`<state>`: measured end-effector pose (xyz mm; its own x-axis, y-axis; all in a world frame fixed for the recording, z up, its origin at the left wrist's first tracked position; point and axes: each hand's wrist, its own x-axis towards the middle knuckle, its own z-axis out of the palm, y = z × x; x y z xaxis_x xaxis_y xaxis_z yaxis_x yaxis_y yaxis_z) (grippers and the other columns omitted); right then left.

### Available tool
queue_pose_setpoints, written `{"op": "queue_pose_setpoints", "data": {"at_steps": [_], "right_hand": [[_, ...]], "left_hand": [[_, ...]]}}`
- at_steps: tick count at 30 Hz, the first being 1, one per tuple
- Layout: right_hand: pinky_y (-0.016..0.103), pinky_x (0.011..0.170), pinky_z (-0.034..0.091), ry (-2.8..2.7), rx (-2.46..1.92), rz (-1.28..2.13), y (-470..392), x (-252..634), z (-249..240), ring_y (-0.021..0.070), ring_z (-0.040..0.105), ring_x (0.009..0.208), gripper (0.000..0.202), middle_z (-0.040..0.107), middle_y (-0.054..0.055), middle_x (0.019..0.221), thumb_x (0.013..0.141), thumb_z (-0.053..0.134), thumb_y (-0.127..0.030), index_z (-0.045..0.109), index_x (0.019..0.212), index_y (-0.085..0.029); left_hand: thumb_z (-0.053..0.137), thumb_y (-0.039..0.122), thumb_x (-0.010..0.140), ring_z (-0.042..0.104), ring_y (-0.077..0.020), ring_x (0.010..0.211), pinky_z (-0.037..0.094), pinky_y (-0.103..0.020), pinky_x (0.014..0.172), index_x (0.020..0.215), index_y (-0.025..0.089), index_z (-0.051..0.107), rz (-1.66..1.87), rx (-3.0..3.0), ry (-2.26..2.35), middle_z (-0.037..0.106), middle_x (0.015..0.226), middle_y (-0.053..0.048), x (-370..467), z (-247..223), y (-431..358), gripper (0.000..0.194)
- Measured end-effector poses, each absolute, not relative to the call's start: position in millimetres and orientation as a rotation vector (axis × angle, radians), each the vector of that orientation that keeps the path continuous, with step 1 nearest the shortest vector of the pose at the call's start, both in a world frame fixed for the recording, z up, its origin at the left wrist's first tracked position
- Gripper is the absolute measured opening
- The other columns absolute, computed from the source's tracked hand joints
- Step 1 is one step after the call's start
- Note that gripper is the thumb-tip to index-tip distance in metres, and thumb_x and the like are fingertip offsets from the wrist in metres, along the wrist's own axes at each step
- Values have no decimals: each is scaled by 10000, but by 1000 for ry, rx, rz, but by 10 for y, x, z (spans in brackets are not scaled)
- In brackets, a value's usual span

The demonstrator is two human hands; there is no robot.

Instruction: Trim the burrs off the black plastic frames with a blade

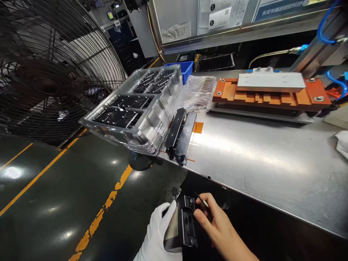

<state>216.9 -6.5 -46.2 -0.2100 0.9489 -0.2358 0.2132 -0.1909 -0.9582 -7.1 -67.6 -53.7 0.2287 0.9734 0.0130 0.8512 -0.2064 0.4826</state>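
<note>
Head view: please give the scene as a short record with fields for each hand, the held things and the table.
left hand: white glove, grips a black part below the table edge
right hand: bare, holds a thin tool at the part's top
table: steel, with two black parts at its edge
trays: clear stack, overhanging the table's left end
fixture: orange block at the back

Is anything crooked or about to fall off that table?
Yes. The stack of clear trays sits askew and juts past the left end of the steel table, over the floor. Two black parts beside it also reach the table's front edge.
</note>
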Motion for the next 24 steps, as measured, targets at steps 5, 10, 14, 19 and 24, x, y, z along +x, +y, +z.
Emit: {"op": "queue_pose_setpoints", "data": {"at_steps": [5,10,14,19,24], "right_hand": [[266,748,535,-1321,-1397,1487,-207,2209,-490,169,632,750,353,597,-9,792,1025,351,-515,596,1110,-277],[220,642,504,-1552,-1226,1626,-364,2216,-481,146,630,658,292,639,-18,789,1038,353,-450,595,1123,-311],[226,572,467,-1727,-1205,1513,-290,2229,-384,150,571,610,281,594,-15,736,1046,331,-418,568,978,-285],[241,538,435,-1812,-1025,1437,-264,2264,-381,152,515,568,364,515,-13,677,1046,299,-435,482,782,-265],[228,594,459,-1775,-1120,1357,-279,2233,-479,141,570,647,379,571,-18,780,1030,304,-558,526,930,-268]], "left_hand": [[583,164,685,573,-310,1156,586,-443,885,1495,214,281,524,2355,1852,442,1322,-158,-37,-494,-576,866],[543,258,757,570,-298,1050,601,-448,796,1379,174,408,542,2526,1984,454,1233,-157,-11,-441,-456,642],[547,277,760,563,-295,1056,596,-436,804,1379,166,401,533,2557,1956,449,1233,-159,-3,-400,-443,646],[534,229,725,580,-285,1089,593,-422,845,1425,179,353,572,2451,1933,462,1247,-151,2,-443,-492,725],[579,236,703,576,-293,1118,589,-436,880,1458,197,325,534,2386,1938,450,1284,-149,15,-526,-528,798]]}}
